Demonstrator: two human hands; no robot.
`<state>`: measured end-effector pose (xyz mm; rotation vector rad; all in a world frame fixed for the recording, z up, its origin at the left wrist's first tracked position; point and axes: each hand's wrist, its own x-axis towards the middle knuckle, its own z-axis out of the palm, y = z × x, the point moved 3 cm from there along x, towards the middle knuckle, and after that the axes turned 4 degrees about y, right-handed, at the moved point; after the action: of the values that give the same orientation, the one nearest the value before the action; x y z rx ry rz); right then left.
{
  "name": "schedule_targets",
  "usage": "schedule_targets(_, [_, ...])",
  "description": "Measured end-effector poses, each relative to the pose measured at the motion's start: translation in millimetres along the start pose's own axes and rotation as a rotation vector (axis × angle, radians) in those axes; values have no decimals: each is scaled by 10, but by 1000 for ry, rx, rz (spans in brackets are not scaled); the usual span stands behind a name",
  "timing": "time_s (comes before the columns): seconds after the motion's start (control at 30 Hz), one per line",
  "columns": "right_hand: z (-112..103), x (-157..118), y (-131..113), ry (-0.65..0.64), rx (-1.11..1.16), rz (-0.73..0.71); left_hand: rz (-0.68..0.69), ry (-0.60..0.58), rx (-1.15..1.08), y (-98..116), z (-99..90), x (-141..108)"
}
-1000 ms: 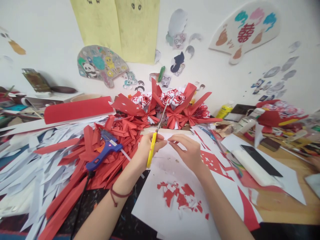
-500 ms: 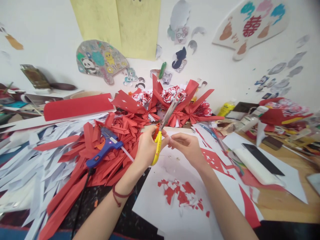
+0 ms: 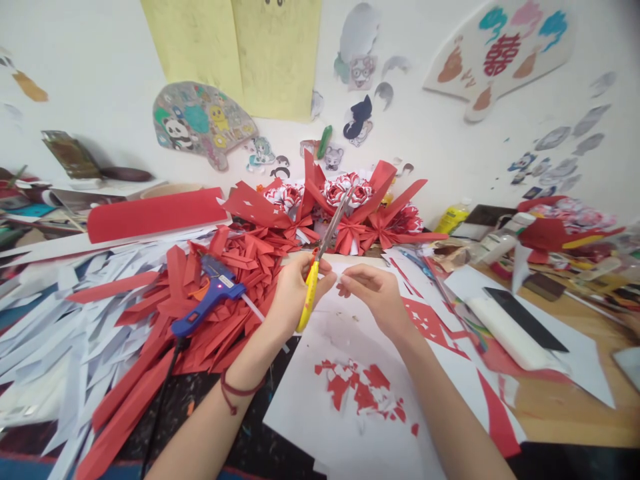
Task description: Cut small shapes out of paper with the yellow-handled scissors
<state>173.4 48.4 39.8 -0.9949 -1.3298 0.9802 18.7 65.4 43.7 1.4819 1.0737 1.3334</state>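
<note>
My left hand (image 3: 293, 293) is closed around a pair of scissors (image 3: 309, 290) with yellow handles, the blades pointing up and away. Just right of it, my right hand (image 3: 377, 290) has its fingertips pinched together; what they hold, if anything, is too small to make out. A small gap lies between the two hands. Below them, a white paper sheet (image 3: 293, 413) bears a scatter of red and white paper scraps (image 3: 365, 393).
A blue glue gun (image 3: 205, 310) lies on a heap of folded red paper strips (image 3: 225, 340) at the left, beside white strips (image 3: 35, 333). Red paper flower bouquets (image 3: 350, 193) stand against the wall. A black phone (image 3: 525, 320) sits at the right.
My hands have moved slightly apart. The scissors have turned in my left hand, their handles swinging a little to the left.
</note>
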Motion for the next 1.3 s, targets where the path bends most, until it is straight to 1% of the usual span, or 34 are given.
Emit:
schedule_targets(0.23, [-5,-7,6,-25,-24,-28,-114,-31,-86,73,22,-16])
schedule_targets(0.37, [-6,-8,-7,-23,-45,-47,-140,-38,-122,56,24,-9])
schedule_targets(0.47, [-14,0,0,-6,-47,-36,-124,-14,-121,40,18,9])
schedule_targets(0.57, [-18,4,4,0,-35,-24,-100,26,-70,46,1,17])
schedule_targets(0.77, [-16,-11,-9,3,-22,-25,-111,-53,-52,78,22,-8])
schedule_targets(0.87, [-21,-10,-6,4,-22,-12,-107,-36,-73,64,21,-10])
schedule_targets(1.03, [-17,-9,9,-21,-19,19,-63,15,-118,27,-1,17])
schedule_targets(1.2, [-17,-13,-3,-36,-21,-5,-45,14,-81,30,-15,14])
schedule_targets(1.3, [-35,-8,-8,-15,-23,-13,-15,2,-42,42,-23,-1])
